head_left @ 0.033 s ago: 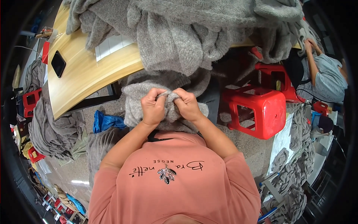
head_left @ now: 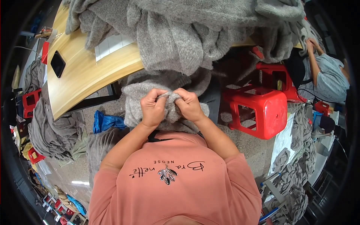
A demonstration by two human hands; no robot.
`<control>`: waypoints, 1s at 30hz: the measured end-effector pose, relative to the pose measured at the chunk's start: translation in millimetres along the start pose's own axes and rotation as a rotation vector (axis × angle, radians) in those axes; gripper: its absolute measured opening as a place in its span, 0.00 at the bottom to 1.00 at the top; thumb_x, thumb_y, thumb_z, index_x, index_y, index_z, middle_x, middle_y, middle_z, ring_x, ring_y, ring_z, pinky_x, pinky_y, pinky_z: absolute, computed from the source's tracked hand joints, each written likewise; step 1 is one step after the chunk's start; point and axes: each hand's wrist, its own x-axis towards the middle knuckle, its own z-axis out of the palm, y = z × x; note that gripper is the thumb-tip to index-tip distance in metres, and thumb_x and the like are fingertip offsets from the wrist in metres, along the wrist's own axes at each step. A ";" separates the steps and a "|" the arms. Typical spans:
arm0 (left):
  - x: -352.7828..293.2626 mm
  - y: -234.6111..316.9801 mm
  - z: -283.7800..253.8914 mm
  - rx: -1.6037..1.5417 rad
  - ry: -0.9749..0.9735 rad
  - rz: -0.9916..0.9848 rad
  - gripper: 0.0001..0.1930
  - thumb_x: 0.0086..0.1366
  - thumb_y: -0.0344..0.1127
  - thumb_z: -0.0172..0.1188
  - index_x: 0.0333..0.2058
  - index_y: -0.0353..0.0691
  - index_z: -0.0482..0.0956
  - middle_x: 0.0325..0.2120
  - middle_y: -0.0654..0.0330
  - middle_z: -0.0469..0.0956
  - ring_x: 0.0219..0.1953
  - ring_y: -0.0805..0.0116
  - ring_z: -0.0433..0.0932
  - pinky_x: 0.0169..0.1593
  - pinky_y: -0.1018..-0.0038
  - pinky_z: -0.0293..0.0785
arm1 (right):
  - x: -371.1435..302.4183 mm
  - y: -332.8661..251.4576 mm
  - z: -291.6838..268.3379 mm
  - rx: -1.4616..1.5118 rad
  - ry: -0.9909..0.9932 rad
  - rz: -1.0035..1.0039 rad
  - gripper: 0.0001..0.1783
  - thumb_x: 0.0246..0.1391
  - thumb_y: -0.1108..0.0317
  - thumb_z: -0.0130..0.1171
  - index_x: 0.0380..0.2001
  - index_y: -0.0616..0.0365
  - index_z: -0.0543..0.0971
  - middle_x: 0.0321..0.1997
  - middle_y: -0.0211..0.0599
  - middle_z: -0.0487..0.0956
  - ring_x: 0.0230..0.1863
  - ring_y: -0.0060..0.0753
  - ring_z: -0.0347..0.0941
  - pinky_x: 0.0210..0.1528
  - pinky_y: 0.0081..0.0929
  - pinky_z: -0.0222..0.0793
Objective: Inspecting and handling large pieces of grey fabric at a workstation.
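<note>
A grey knitted garment (head_left: 135,103) lies bunched up over my lap. My left hand (head_left: 153,108) is closed on it, with thumb and fingers pinching a fold of the knit. Close beside it, my right hand (head_left: 188,105) pinches the same fold from the other side. The two hands almost meet at the gathered edge, and their fingertips are partly hidden in the wool. Just beyond them, more grey knitwear (head_left: 168,48) is heaped on the wooden table (head_left: 86,75) and hangs over its near edge.
A black phone (head_left: 58,64) lies on the table's left. To my right stands a red plastic stool (head_left: 275,112). A person in grey (head_left: 328,75) handles knitwear at the far right. Piles of grey cloth (head_left: 54,129) and a blue cloth (head_left: 107,122) are at my left.
</note>
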 end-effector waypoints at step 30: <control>12.1 11.4 -57.9 0.677 0.134 0.363 0.09 0.43 0.18 0.51 0.26 0.36 0.73 0.23 0.55 0.74 0.25 0.62 0.74 0.29 0.73 0.70 | -23.1 -39.9 -12.4 -0.089 0.123 -0.088 0.08 0.41 0.82 0.44 0.27 0.67 0.72 0.22 0.28 0.72 0.23 0.14 0.65 0.25 0.14 0.61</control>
